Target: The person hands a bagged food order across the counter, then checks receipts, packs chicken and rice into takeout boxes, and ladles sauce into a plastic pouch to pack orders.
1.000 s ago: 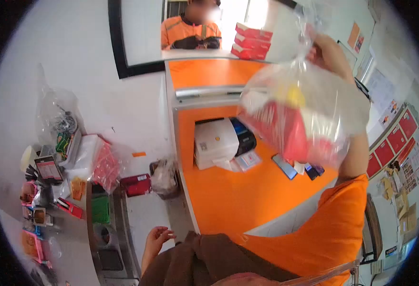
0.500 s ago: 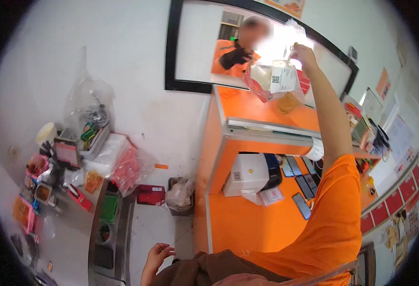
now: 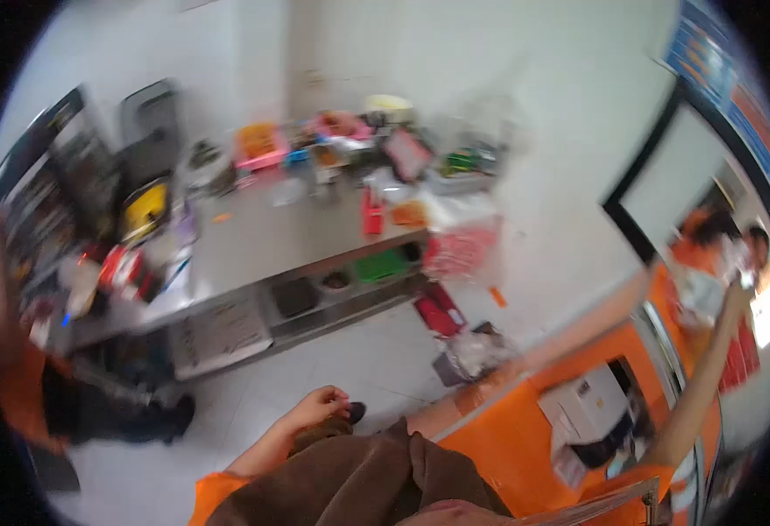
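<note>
My right hand [image 3: 737, 296] is stretched far out to the right at the window opening. It is blurred, but its fingers look closed on the top of a clear plastic bag [image 3: 699, 296], with white and red parts showing on either side of my forearm. A person in an orange top [image 3: 699, 241] stands beyond the opening, close to the bag. My left hand [image 3: 322, 408] hangs low in front of my body over the floor, its fingers loosely bent with nothing in them.
An orange counter [image 3: 490, 465] with a white box-shaped device [image 3: 585, 405] stands at right. A steel table [image 3: 271, 228] along the wall carries tubs and packets. Bins [image 3: 472, 355] sit on the floor. Another person [image 3: 25, 386] in orange is at far left.
My view has swung left, bringing the steel table and a second person into sight. The right hand with the bag now appears at the far right. My left hand stays low.
</note>
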`<state>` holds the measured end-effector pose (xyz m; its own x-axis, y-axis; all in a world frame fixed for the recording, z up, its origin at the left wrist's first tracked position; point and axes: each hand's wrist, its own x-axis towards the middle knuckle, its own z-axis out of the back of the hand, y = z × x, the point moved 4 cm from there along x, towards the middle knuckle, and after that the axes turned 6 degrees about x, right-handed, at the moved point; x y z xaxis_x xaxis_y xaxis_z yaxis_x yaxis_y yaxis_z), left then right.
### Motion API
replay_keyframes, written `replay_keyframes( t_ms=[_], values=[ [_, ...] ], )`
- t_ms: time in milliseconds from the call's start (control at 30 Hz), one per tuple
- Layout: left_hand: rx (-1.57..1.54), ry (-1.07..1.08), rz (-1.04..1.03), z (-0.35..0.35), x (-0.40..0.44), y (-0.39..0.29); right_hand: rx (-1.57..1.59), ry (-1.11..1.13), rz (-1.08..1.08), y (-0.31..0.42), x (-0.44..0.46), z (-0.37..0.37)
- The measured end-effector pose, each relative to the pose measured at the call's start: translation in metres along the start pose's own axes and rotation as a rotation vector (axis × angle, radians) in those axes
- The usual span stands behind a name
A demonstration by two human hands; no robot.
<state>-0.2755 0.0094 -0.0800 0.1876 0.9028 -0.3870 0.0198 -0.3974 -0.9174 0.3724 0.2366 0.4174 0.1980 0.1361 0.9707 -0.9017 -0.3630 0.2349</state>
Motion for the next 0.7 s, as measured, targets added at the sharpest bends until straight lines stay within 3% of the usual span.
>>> replay_keyframes(
  t_ms=[67, 100, 167, 200, 233, 300, 333, 367, 433, 467, 567, 600, 633, 667, 700],
  values=[
    [-0.028, -0.065, 0.003, 0.008, -0.036, 0.025, 0.323, -0.015, -0.003, 0.099, -0.047, -0.013],
    [-0.034, -0.121, 0.028, 0.013, -0.057, 0.036, 0.489, 0.083, -0.052, 0.146, -0.078, -0.027],
    [-0.034, -0.212, 0.070, 0.026, -0.093, 0.050, 0.667, 0.487, -0.184, 0.238, -0.160, -0.064],
    [-0.004, -0.261, 0.078, 0.032, -0.117, 0.039, 0.843, 0.812, -0.161, 0.288, -0.213, -0.079],
    [-0.070, -0.295, -0.007, 0.038, -0.136, 0.031, 0.783, 1.137, 0.131, 0.346, -0.256, -0.076],
    [-0.183, -0.345, -0.187, 0.053, -0.171, 0.007, 0.971, 1.854, 0.596, 0.440, -0.340, -0.070],
    [-0.189, -0.371, -0.235, 0.060, -0.191, -0.015, 1.040, 2.138, 0.686, 0.456, -0.392, -0.074],
    [-0.221, -0.372, -0.326, 0.071, -0.206, -0.027, 0.871, 2.409, 0.576, 0.490, -0.425, -0.065],
    [-0.286, -0.372, -0.508, 0.093, -0.230, -0.040, 1.131, 2.397, 0.434, 0.539, -0.515, -0.062],
    [-0.260, -0.379, -0.506, 0.105, -0.236, -0.040, 1.166, 2.496, 0.326, 0.546, -0.564, -0.064],
    [-0.183, -0.319, -0.377, 0.147, -0.225, 0.005, 1.182, 2.730, 0.004, 0.572, -0.680, -0.061],
    [-0.028, -0.288, -0.208, 0.159, -0.216, 0.027, 1.135, 2.771, -0.065, 0.582, -0.704, -0.058],
    [-0.086, -0.148, -0.195, 0.171, -0.200, 0.064, 1.092, 2.799, -0.120, 0.595, -0.723, -0.056],
    [-0.064, -0.109, -0.010, 0.177, -0.198, 0.084, 1.052, 2.813, -0.164, 0.605, -0.738, -0.055],
    [-0.014, -0.022, 0.022, 0.186, -0.182, 0.126, 1.028, 2.812, -0.196, 0.615, -0.744, -0.056]
  ],
)
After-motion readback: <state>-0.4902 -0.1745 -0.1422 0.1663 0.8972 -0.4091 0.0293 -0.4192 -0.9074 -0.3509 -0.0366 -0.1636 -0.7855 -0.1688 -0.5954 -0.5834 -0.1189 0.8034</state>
